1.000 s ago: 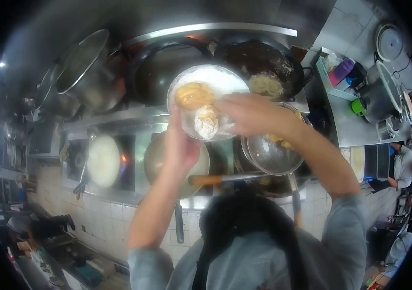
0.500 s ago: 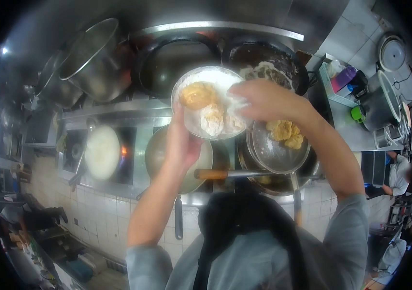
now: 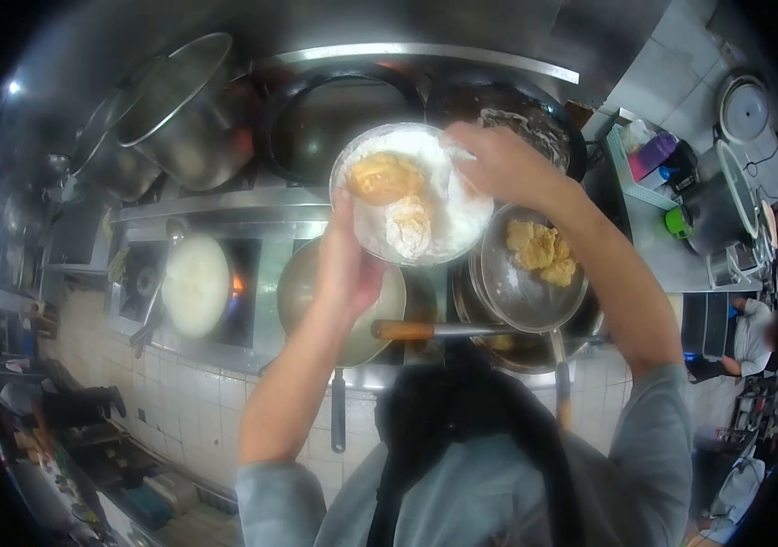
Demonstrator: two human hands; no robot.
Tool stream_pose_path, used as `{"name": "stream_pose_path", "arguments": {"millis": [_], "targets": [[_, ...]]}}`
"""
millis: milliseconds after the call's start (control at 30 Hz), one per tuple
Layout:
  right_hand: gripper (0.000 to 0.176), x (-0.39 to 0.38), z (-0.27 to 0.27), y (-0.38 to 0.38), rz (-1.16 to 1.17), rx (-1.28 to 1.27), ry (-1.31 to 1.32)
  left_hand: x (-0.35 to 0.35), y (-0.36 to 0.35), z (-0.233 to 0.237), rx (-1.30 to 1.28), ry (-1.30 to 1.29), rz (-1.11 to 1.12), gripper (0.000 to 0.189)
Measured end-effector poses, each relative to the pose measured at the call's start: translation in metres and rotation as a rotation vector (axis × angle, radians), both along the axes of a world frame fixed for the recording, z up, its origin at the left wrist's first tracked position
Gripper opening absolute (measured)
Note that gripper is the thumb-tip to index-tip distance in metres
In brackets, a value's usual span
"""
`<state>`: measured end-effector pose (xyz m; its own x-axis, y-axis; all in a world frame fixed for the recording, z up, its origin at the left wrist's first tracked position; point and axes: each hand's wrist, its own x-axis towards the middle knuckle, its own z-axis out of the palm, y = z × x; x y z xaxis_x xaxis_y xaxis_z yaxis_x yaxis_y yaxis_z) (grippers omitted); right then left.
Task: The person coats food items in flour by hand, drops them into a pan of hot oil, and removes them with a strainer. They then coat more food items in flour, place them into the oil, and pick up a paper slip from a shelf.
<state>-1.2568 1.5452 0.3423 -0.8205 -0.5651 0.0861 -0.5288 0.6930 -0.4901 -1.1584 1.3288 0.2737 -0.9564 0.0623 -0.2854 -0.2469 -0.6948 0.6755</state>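
Observation:
My left hand (image 3: 350, 260) is closed on the left rim of a round bowl (image 3: 342, 166) holding white flour (image 3: 457, 219), thumb along its side. In the flour sit a wet, yellow battered piece (image 3: 385, 177) and a smaller flour-coated piece (image 3: 408, 226). My right hand (image 3: 506, 164) is at the bowl's upper right edge with its fingers curled down over the flour; whatever they hold is hidden. Just below that hand, a round strainer (image 3: 521, 292) carries several yellow coated pieces (image 3: 542, 252) and lies over a wok.
A dark wok (image 3: 343, 118) and another with foamy residue (image 3: 535, 128) stand behind the bowl. A wooden-handled tool (image 3: 407, 330) crosses in front. At left, a pan of white liquid (image 3: 196, 285) sits beside a flame. Tall pots (image 3: 184, 118) stand back left. People are at both sides.
My right hand has drawn back toward the bowl's upper right edge. The floured piece formerly at the bowl's lower right no longer shows there. The bowl has shifted slightly right.

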Motion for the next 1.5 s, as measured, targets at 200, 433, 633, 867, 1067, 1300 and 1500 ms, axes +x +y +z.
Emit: {"name": "stream_pose_path", "arguments": {"millis": [200, 433, 633, 867, 1067, 1300, 1500], "targets": [[0.046, 0.016, -0.013, 0.014, 0.35, 0.152, 0.0, -0.003, -0.006, -0.004, -0.013, 0.025, -0.007, 0.064], [0.051, 0.033, -0.014, -0.005, 0.328, 0.234, 0.005, -0.002, -0.003, 0.0, -0.021, 0.003, -0.009, 0.065], [0.045, 0.012, -0.019, -0.006, 0.094, -0.022, 0.052, 0.006, -0.004, 0.006, -0.016, -0.013, -0.023, 0.068], [0.038, 0.009, -0.007, -0.003, 0.05, -0.212, 0.103, 0.006, -0.002, -0.01, 0.09, 0.002, -0.078, 0.068], [0.037, 0.009, -0.013, -0.011, 0.086, -0.09, 0.373, 0.007, 0.001, -0.004, 0.125, -0.005, -0.031, 0.057], [0.037, 0.028, -0.01, -0.016, 0.28, 0.189, 0.237, 0.003, 0.0, -0.001, 0.132, 0.053, 0.043, 0.061], [0.038, 0.004, -0.002, 0.002, 0.303, 0.224, 0.098, -0.003, 0.003, -0.007, 0.099, 0.106, -0.007, 0.066]]}}
